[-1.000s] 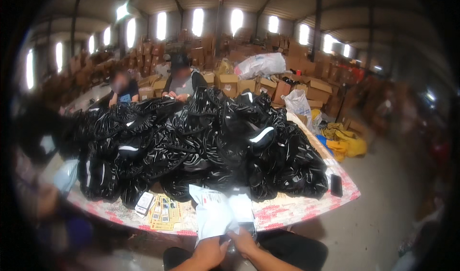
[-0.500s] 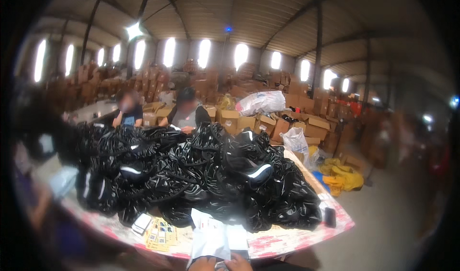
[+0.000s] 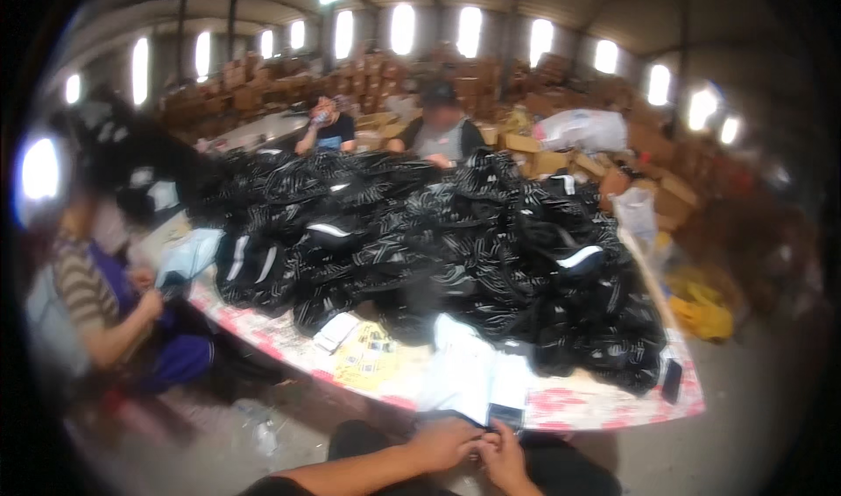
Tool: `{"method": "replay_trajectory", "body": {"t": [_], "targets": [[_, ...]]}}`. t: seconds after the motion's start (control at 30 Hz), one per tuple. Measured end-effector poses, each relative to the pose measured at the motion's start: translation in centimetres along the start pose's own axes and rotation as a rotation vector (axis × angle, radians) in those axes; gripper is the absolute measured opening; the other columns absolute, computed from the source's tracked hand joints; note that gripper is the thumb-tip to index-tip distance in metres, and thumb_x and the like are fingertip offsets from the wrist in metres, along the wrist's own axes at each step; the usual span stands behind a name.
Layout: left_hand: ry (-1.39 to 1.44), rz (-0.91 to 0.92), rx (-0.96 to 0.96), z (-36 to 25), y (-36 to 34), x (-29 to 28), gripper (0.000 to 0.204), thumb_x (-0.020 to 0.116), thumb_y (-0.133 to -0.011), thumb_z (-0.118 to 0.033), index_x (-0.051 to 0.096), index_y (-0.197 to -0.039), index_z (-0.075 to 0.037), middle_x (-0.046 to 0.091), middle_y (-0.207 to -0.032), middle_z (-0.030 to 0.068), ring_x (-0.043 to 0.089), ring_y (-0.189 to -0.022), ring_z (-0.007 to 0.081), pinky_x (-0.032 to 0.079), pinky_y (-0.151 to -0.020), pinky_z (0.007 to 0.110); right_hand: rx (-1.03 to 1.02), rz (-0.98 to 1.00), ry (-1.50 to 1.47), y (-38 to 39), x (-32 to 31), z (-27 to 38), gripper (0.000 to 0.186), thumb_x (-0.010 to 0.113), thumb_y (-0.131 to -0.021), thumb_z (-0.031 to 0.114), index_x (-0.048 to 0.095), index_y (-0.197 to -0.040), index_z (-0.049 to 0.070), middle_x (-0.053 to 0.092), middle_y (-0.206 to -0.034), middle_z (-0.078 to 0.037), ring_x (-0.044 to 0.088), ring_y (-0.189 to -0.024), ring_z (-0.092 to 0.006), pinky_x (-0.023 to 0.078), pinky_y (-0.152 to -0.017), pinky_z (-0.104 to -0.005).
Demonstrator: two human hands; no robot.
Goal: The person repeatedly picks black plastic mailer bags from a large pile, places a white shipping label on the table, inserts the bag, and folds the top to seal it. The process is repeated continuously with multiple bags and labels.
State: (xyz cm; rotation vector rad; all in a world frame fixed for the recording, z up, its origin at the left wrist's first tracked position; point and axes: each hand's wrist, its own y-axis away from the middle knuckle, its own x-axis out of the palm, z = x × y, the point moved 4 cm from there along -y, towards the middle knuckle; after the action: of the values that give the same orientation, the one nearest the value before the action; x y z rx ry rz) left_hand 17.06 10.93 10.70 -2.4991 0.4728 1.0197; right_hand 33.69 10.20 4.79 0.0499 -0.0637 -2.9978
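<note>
My left hand [image 3: 441, 443] and my right hand [image 3: 502, 455] meet at the table's near edge, fingers curled together. What they pinch between them is too small and blurred to make out. Just beyond the fingertips lies a white plastic bag [image 3: 457, 369], with a dark patch [image 3: 505, 415] at its near right end. Behind it rises a big heap of black items with white stripes [image 3: 438, 233], cap-like in places. To the left of the bag are a small white stack [image 3: 336, 331] and a yellow sheet with small labels [image 3: 366, 356].
A dark phone-like object [image 3: 671, 380] lies at the table's right corner. A person in a striped sleeve [image 3: 88, 294] sits at the left, near a pale bag [image 3: 188, 255]. Two people sit beyond the heap. Cardboard boxes [image 3: 526, 150] and yellow sacks [image 3: 701, 308] stand farther off.
My view has swung left and down, so the table sits farther right and more of my forearms shows. My hands remain close together by the white bag's near end.
</note>
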Motion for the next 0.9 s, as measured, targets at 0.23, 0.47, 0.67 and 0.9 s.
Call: {"method": "replay_trajectory", "body": {"t": [0.23,0.47,0.67,0.9], "targets": [[0.132,0.049,0.103,-0.7,0.6,-1.0,0.022,0.065,-0.091,-0.022,0.072,-0.109,-0.010,0.066,-0.104,0.0118,0.060,-0.105,0.0330,0.048,-0.091,0.043,-0.145,0.114,0.369,1.3,-0.7,1.8,0.042,0.057,-0.099,0.010,0.052,-0.139,0.001,0.068,-0.112,-0.010,0.067,-0.094,-0.0177,0.055,-0.078,-0.0301],[0.161,0.082,-0.017,-0.9,-0.1,-1.3,0.019,0.065,-0.091,-0.022,0.071,-0.101,-0.007,0.065,-0.103,0.0133,0.061,-0.103,0.0341,0.048,-0.090,0.044,-0.186,0.071,0.350,0.1,-0.6,1.2,0.037,0.061,-0.095,0.005,0.060,-0.132,0.000,0.069,-0.110,-0.011,0.067,-0.088,-0.0156,0.055,-0.076,-0.0281],[0.182,0.127,-0.034,-1.0,-0.4,-2.0,0.019,0.066,-0.090,-0.021,0.070,-0.102,-0.007,0.064,-0.101,0.0132,0.060,-0.102,0.0339,0.047,-0.089,0.044,-0.143,0.088,0.350,-0.1,-0.8,2.5,0.036,0.066,-0.093,0.012,0.064,-0.127,0.002,0.071,-0.111,-0.014,0.067,-0.101,-0.0237,0.053,-0.090,-0.0348],[0.213,0.041,0.026,-0.8,-0.2,-2.1,0.017,0.066,-0.090,-0.018,0.069,-0.101,-0.006,0.063,-0.100,0.0131,0.060,-0.101,0.0342,0.047,-0.089,0.044,-0.258,0.116,0.781,-0.4,-0.2,5.9,0.023,0.066,-0.090,0.012,0.071,-0.112,0.006,0.072,-0.109,-0.016,0.067,-0.103,-0.0332,0.052,-0.091,-0.0405]]}}
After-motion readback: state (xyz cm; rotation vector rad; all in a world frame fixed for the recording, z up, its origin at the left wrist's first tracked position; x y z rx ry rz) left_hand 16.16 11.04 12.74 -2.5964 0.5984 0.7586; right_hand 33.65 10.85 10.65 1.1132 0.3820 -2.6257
